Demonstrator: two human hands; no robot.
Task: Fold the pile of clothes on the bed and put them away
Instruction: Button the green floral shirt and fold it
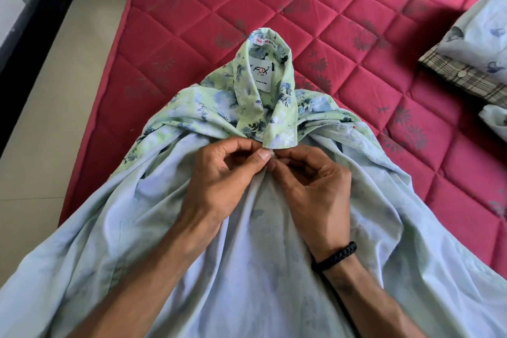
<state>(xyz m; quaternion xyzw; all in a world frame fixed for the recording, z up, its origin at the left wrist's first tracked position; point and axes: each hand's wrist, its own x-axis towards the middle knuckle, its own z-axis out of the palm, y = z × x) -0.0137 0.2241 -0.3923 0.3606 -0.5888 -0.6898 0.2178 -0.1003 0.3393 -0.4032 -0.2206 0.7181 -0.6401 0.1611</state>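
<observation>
Lying collar-away on the red quilted mattress (343,22), the thin floral shirt (247,228) is pinched just below its collar (277,118) by both the left hand (219,178) and right hand (315,186), probably fastening the top button so it folds flat. Right of the shirt, folded clothes (472,63) rest.

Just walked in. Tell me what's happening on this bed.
A person is working on a green and blue floral shirt spread over a red quilted mattress. Both hands meet just below the collar: the left hand and the right hand pinch the fabric at what looks like the top button. The shirt is not yet folded. More clothes, including a plaid garment, lie at the mattress's right edge.
</observation>
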